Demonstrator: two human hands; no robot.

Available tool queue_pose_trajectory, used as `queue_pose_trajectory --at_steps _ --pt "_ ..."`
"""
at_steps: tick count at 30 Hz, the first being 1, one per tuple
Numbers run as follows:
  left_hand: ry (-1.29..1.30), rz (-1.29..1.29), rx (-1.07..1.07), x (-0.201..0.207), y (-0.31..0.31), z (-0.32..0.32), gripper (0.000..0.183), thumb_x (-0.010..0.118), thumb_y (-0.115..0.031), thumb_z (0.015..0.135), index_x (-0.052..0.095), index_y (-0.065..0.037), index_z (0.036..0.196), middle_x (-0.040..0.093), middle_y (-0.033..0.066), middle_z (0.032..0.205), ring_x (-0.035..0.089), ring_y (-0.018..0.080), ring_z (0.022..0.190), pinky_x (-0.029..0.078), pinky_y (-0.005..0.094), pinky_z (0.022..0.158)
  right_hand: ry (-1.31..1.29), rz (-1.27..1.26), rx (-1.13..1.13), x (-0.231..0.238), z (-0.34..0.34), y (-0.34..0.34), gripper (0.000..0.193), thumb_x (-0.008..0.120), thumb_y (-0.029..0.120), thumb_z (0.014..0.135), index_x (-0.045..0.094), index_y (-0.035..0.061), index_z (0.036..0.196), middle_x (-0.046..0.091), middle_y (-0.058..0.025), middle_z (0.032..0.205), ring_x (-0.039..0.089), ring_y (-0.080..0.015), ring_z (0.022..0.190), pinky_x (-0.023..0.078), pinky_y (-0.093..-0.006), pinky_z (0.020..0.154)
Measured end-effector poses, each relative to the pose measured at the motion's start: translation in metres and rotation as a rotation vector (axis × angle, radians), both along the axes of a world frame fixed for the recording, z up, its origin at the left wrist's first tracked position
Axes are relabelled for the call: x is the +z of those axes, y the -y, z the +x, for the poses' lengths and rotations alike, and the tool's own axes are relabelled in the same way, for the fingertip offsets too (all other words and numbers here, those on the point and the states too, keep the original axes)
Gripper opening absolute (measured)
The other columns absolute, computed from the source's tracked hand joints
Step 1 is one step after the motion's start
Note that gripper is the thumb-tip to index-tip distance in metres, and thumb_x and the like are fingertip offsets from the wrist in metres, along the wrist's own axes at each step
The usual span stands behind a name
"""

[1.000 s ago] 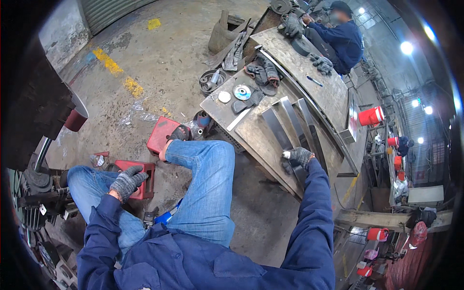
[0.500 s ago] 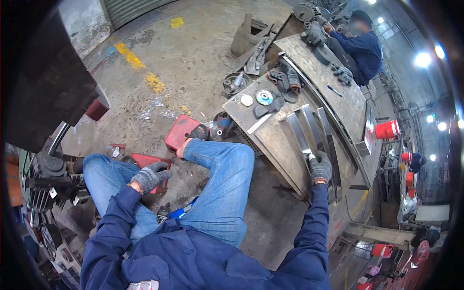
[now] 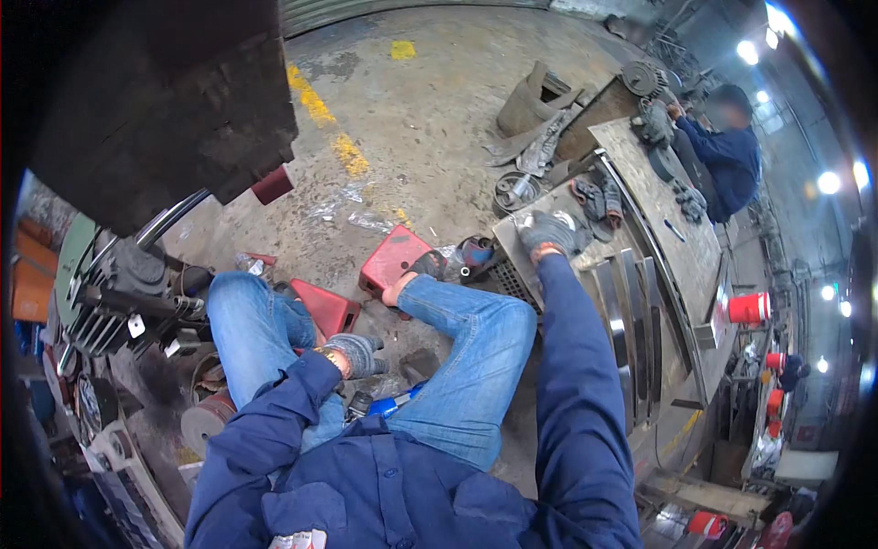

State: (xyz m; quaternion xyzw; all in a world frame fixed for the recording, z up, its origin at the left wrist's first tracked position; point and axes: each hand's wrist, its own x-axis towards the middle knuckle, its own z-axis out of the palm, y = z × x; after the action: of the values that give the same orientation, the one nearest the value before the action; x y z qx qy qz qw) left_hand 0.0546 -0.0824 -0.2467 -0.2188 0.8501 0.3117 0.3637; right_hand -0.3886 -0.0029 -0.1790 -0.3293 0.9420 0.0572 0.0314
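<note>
My right hand [image 3: 552,236], in a grey knit glove, reaches over the near left corner of the metal worktable [image 3: 585,220]. It covers most of a round disc [image 3: 568,220], and its fingertips are hidden, so I cannot make out whether it grips anything. Dark work gloves [image 3: 599,203] lie just beyond it. Flat metal bars [image 3: 611,320] rest side by side on the table, below and to the right of that hand. My left hand [image 3: 355,355], also gloved, hovers above my lap with its fingers loosely apart and nothing visible in them.
Red metal pieces [image 3: 395,259] lie on the floor around my feet. A large dark machine part [image 3: 183,119] overhangs the left side, above stacked metal parts [image 3: 119,320]. At the far right, a co-worker [image 3: 722,151] sits behind the table. A red bucket [image 3: 748,308] stands right of it.
My right hand has left the metal bar and moved left and away from me to the disc; the bar lies with the others. My left hand has lowered toward my lap. The view has shifted.
</note>
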Motion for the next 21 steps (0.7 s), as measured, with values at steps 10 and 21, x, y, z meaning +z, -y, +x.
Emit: queue_pose_trajectory --at_steps 10,21 --pt "-0.277 0.034 0.036 0.018 0.010 -0.002 0.075 0.068 -0.057 0.089 0.057 -0.006 0.143 0.062 0.0229 0.139 0.060 0.0387 0.128 0.049 0.0449 0.106 -0.092 0.202 0.080 -0.038 -0.020 0.025 0.040 0.052 0.027 0.092 0.075 0.0089 0.119 0.075 -0.0155 0.119 0.073 -0.0341 0.108 0.053 -0.0541 0.092" --pt "-0.159 0.050 0.038 0.027 0.005 -0.010 0.074 0.071 -0.054 0.088 0.057 -0.007 0.144 0.062 0.0235 0.137 0.063 0.0385 0.123 0.051 0.0445 0.103 -0.130 -0.036 -0.090 -0.040 -0.023 0.013 0.035 0.053 0.025 0.094 0.073 0.0143 0.120 0.074 -0.0128 0.121 0.069 -0.0343 0.116 0.047 -0.0569 0.099"
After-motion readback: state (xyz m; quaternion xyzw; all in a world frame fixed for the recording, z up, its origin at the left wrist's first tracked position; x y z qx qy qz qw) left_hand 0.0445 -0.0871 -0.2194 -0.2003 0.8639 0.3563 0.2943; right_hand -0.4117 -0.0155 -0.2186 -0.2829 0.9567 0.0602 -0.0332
